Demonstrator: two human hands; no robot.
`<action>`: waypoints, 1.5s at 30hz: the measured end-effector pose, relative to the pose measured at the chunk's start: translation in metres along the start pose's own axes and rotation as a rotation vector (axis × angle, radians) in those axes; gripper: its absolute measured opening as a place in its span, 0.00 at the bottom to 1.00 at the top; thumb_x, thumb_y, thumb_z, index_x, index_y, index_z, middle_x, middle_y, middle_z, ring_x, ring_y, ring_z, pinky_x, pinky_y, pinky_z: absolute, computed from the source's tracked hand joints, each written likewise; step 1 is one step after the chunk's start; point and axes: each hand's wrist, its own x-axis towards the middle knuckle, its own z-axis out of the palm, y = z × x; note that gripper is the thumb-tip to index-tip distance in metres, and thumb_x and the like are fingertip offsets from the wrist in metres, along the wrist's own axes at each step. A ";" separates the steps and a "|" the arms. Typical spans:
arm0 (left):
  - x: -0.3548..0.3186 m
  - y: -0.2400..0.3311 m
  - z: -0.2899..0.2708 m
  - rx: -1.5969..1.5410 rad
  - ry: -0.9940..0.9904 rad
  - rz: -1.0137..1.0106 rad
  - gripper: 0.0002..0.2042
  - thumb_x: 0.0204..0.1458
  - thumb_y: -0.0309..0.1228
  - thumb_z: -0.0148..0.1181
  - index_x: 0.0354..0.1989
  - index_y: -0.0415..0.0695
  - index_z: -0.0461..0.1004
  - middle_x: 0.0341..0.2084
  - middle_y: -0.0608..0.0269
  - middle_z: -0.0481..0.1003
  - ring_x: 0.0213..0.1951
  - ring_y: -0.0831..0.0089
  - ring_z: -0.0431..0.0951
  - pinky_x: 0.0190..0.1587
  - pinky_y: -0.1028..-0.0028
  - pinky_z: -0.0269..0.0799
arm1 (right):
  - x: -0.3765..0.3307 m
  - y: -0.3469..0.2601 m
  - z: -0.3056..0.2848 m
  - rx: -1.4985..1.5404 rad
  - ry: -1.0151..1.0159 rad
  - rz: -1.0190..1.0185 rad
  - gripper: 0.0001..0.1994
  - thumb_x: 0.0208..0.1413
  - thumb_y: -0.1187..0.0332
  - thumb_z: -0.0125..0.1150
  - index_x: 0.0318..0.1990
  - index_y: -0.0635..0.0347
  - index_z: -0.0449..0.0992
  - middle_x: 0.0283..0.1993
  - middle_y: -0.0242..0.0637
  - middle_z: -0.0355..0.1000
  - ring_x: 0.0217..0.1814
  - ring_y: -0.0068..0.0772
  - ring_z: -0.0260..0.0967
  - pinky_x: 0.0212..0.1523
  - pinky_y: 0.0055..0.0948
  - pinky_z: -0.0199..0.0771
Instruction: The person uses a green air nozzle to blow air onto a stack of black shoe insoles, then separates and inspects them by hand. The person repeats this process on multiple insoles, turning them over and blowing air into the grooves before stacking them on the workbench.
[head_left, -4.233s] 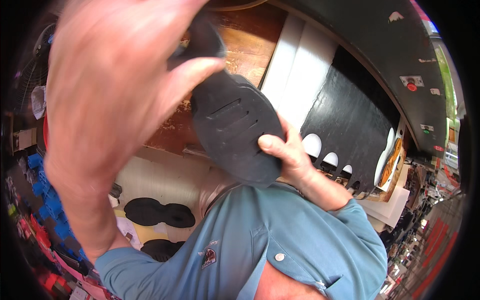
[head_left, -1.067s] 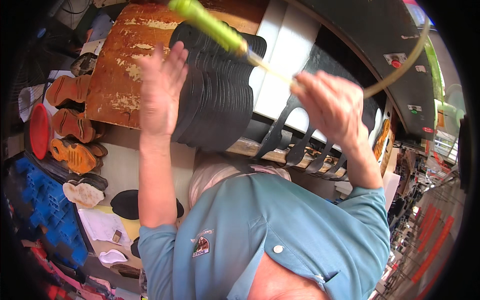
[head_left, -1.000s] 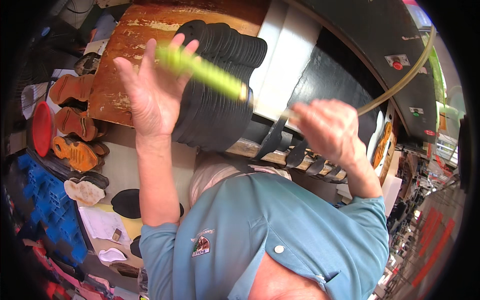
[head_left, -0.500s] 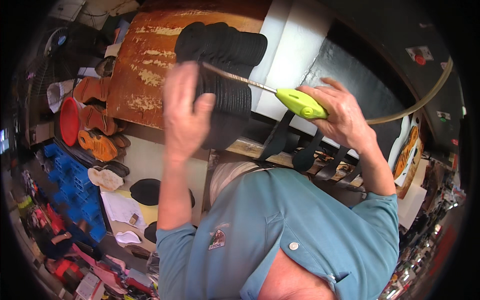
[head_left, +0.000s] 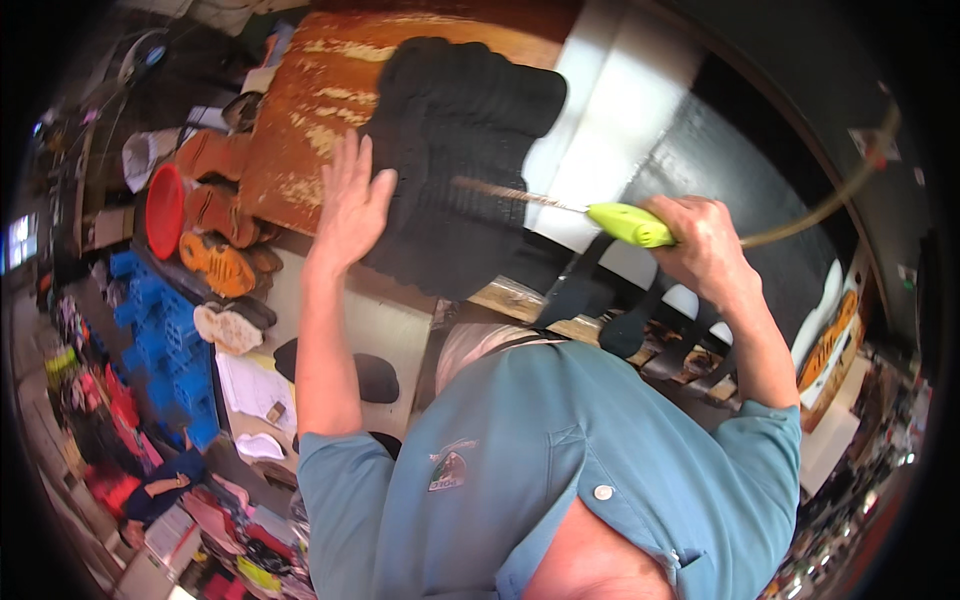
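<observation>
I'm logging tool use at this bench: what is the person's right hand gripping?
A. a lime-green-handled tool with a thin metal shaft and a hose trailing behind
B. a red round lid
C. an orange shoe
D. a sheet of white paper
A: the right hand is closed around the lime-green-handled tool, whose thin shaft reaches toward the stack of black rubber soles.

A worn rusty-brown tabletop (head_left: 300, 130) stands beside blue crates (head_left: 165, 340) under daylight.

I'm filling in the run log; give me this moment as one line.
left hand: open, flat on stack of black soles | right hand: grips green-handled tool, thin tip over stack | hose trails right
</observation>
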 end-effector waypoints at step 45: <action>-0.016 0.030 -0.001 0.149 0.077 0.103 0.58 0.53 0.63 0.73 0.85 0.42 0.52 0.85 0.37 0.41 0.85 0.36 0.35 0.83 0.36 0.31 | 0.007 0.019 -0.001 -0.084 -0.030 0.119 0.06 0.45 0.78 0.68 0.32 0.60 0.80 0.31 0.50 0.78 0.36 0.61 0.78 0.38 0.53 0.77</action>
